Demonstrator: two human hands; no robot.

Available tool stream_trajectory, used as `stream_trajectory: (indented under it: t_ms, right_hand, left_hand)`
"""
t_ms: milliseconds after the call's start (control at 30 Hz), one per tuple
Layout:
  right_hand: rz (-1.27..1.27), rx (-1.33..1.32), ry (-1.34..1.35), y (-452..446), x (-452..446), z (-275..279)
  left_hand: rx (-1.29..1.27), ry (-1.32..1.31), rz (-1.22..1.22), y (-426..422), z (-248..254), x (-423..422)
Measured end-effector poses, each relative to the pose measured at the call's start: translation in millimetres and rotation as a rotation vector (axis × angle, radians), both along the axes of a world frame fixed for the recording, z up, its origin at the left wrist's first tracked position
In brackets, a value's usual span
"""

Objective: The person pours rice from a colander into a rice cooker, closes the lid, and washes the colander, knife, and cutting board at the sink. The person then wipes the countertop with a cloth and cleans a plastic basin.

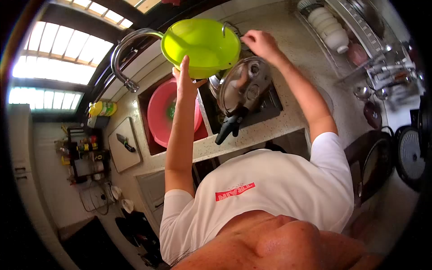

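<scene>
A bright lime-green plastic basin (202,45) is tilted above the counter, its inside facing me. My left hand (184,81) grips its near side, thumb up against the wall and fingers partly hidden beneath. A thin curved metal spout (230,28) reaches over the basin's right rim. My right hand (262,44) is just right of that rim, closed with fingertips pinched; whatever is between them is hidden. Below it a pressure cooker lid (245,85) with a black handle (231,125) rests tilted over the right-hand sink section.
A pink basin (157,112) sits in the left sink, with something green inside. The large curved faucet (118,58) arches at the left. A knife (126,142) lies on a cutting board (124,155). Stacked white bowls (327,29) stand in a rack at the upper right.
</scene>
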State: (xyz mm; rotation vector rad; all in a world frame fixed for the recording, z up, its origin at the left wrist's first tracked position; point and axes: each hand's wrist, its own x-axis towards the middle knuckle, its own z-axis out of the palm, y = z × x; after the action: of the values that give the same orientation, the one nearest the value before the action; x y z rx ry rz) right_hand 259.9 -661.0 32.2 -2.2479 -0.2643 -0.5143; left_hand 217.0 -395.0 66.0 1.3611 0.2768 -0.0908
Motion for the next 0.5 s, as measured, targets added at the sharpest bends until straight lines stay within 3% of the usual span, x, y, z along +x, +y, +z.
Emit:
stream_trajectory:
  t_ms: [33,67,100,200,267,367,500]
  right_hand:
    - [0.045,0.022,-0.091,12,-11,8]
    - [0.118,-0.024,0.036,26,-27,27]
    - [0.166,-0.098,-0.196,37,-39,30]
    - [0.177,-0.103,-0.111,58,-78,48]
    - [0.058,-0.098,-0.358,60,-94,53]
    - [-0.070,-0.024,-0.356,46,-112,38]
    - [-0.200,-0.067,-0.199,12,-124,-9]
  left_hand:
    - [-0.006,-0.002,-0.022,-3,0,-2]
    - [-0.017,0.005,-0.001,-5,1,-5]
    - [-0.026,0.009,0.022,-7,3,-7]
    - [-0.032,-0.012,0.001,-3,-5,-8]
    - [-0.032,-0.002,0.019,0,-8,-10]
    - [-0.133,-0.018,-0.036,9,-6,-13]
    - [-0.070,-0.023,-0.004,9,12,-22]
